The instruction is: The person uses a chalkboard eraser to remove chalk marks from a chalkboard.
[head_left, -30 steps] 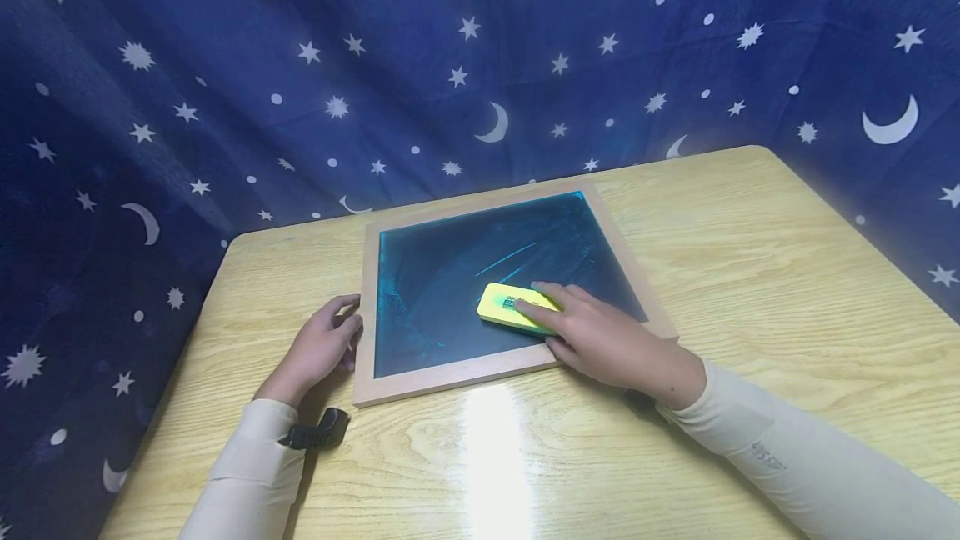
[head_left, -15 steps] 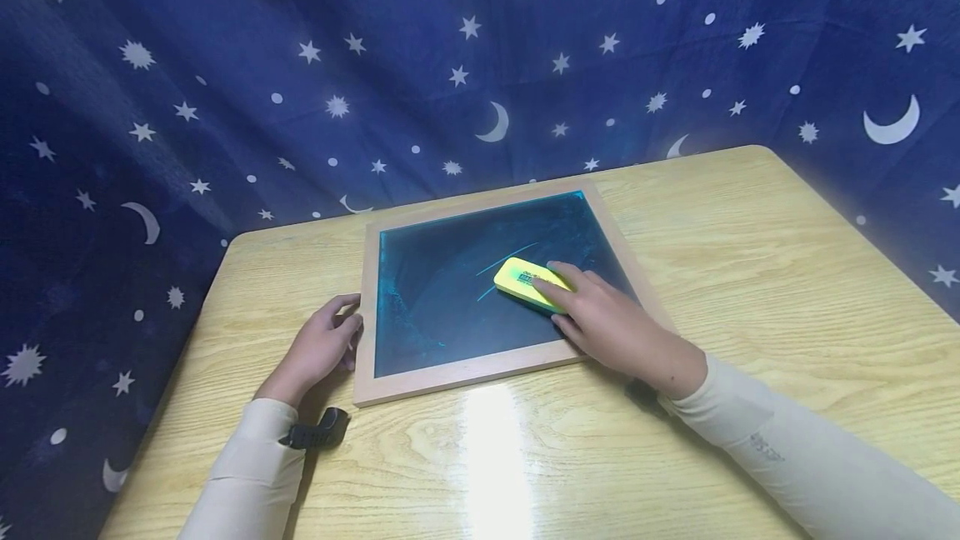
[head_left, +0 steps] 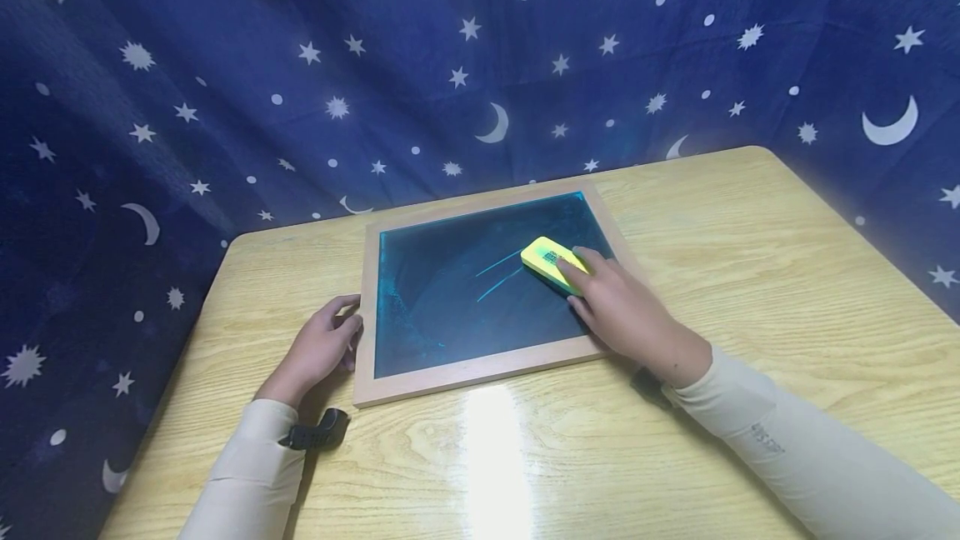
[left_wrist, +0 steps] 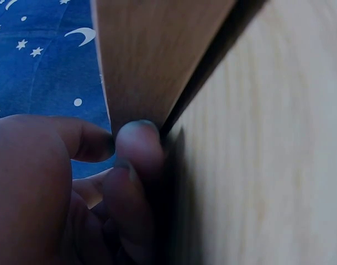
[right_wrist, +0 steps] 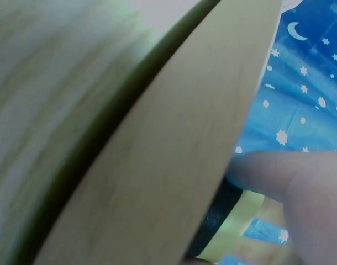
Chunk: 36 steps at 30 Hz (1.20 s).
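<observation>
My right hand (head_left: 626, 311) pinches the yellow eraser (head_left: 542, 253) on the blackboard (head_left: 435, 294), nearer its right edge; my left hand (head_left: 318, 342), fingers loosely bent, touches the blackboard's left edge on the worktop (head_left: 780, 298).

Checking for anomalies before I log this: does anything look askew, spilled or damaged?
Nothing stands out. The framed board lies on the table, and the right hand holds the eraser. The two blue strokes and the powdery patch along the board's left side look like ordinary chalk marks.
</observation>
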Tool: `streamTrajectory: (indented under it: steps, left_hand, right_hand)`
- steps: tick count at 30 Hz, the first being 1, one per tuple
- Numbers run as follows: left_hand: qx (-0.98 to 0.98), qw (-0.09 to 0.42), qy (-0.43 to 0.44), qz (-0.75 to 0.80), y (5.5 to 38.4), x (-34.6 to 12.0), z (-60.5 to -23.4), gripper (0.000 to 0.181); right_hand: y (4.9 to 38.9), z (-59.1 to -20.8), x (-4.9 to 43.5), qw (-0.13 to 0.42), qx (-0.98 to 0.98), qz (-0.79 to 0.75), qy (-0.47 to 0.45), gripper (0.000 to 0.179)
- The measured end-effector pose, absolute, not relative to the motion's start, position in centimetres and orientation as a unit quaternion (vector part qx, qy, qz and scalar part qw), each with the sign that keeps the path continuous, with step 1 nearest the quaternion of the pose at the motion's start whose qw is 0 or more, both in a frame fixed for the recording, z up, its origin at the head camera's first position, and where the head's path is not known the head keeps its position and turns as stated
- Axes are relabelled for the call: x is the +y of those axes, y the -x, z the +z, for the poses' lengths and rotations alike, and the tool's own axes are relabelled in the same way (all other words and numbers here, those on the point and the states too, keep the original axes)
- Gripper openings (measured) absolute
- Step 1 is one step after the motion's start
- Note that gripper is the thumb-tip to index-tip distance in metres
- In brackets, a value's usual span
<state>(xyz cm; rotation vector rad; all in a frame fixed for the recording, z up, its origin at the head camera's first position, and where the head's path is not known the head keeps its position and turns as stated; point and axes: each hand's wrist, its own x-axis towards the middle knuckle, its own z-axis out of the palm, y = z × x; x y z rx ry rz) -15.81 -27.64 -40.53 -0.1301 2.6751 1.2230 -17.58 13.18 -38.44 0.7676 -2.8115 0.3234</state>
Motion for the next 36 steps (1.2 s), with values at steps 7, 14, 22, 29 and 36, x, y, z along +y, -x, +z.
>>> streamTrajectory:
  steps: [7,14,22,29,36]
  left_hand:
    - [0.904,0.099,0.048,0.413,15.9,-27.8,-40.8,0.052]
    - [0.906,0.101,0.050,0.408,15.8,-27.8,-40.8,0.052]
    - [0.904,0.098,0.048,0.414,15.8,-27.7,-40.8,0.052]
    - [0.902,0.099,0.049,0.417,15.8,-27.8,-40.9,0.053]
    - [0.901,0.100,0.047,0.419,15.8,-27.7,-40.7,0.053]
  right_hand:
    - [17.7,-38.3,13.3,0.113,-0.956,0.102,-0.252,0.052]
    - [17.6,-38.6,13.2,0.122,-0.949,0.102,-0.272,0.050]
    - [17.1,-38.6,12.8,0.104,-0.937,0.119,-0.313,0.053]
    - [16.1,-38.5,12.0,0.091,-0.921,0.126,-0.358,0.054]
    - [15.1,-38.4,11.4,0.077,-0.909,0.133,-0.387,0.054]
